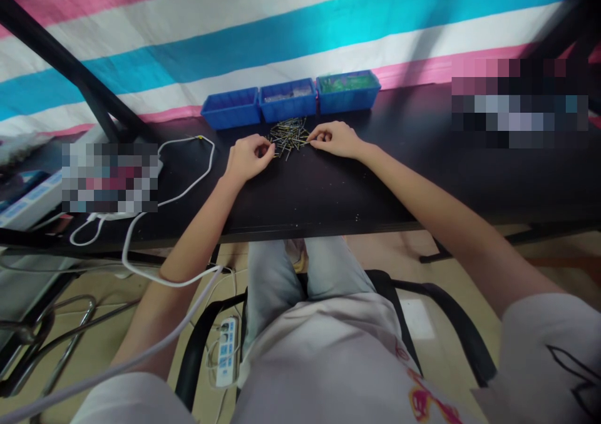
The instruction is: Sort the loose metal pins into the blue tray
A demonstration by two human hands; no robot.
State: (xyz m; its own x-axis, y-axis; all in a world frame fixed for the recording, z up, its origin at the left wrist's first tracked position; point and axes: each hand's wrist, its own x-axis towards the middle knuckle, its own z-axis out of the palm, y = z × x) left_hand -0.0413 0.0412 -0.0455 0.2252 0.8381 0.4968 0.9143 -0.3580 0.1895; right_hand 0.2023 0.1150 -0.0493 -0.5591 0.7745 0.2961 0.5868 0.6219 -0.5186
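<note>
A loose pile of thin, dark and brassy metal sticks [290, 134], perhaps screws or pins, lies on the black table. At the pile's left edge is my left hand [250, 157], thumb and fingers pinched together; whatever sits between them is too small to make out. My right hand [337, 139] comes in from the other side, its thumb and forefinger closed on the end of one thin metal stick [304, 143]. Just behind the pile stand three blue bins: a left bin [232, 116], a middle bin [288, 106] with clear or silvery bits, and a right bin [350, 97] with green pieces.
A white cable [188, 193] loops over the table at left and crosses near my left arm. Small crumbs [357, 217] dot the table's front. A striped sheet [300, 29] hangs behind. Below, a power strip [227, 352] lies beside my chair [200, 336].
</note>
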